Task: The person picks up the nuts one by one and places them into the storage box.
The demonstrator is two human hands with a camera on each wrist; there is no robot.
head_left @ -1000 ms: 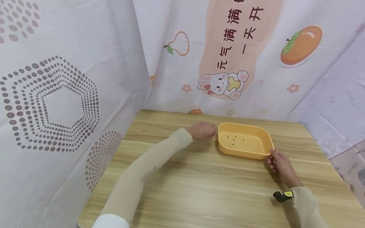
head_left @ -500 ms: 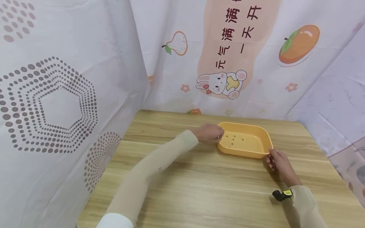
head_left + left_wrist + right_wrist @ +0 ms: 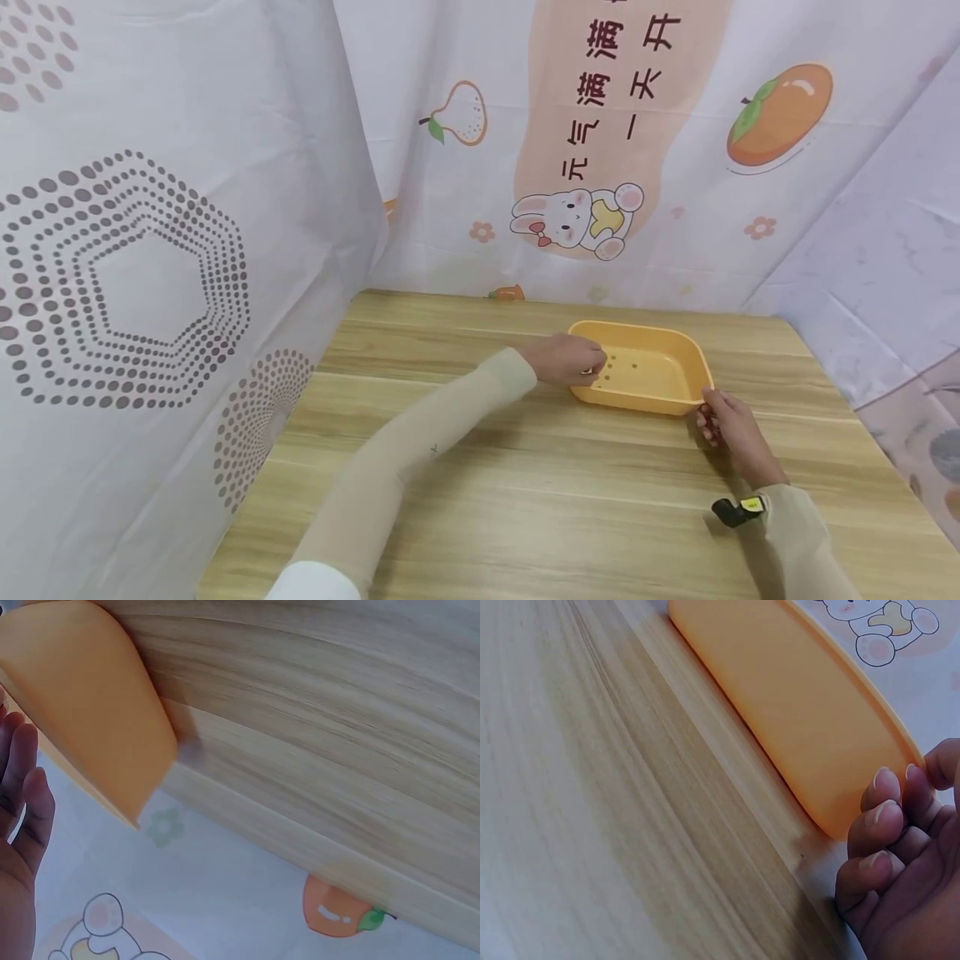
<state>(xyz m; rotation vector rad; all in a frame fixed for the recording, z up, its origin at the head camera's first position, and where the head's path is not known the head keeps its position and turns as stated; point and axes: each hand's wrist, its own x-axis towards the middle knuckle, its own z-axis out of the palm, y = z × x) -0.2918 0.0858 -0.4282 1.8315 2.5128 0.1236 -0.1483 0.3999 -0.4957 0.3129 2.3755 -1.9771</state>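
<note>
A shallow yellow plastic basin (image 3: 656, 406) stands on the wooden table, with several small dark greenish spots on its floor, too small to identify. My right hand (image 3: 738, 433) pinches its near right corner between thumb and index finger; in the right wrist view the other fingers curl below the rim beside the basin's outer wall (image 3: 780, 697). Over the basin's left end is my left hand (image 3: 566, 358), knuckles up and fingers bent. Seen from the left wrist, those fingers (image 3: 34, 802) are beside the rim, partly cut off by the frame edge. Whether they hold anything is hidden.
The wood-grain table (image 3: 510, 500) extends on all sides of the basin. Patterned white curtains hang behind it (image 3: 450, 192) and along the left (image 3: 300, 167). A small black device (image 3: 735, 511) sits at the right wrist.
My left hand has moved right, from beside the basin to over its left end. The right hand keeps its pinch on the corner. The head view has shifted slightly.
</note>
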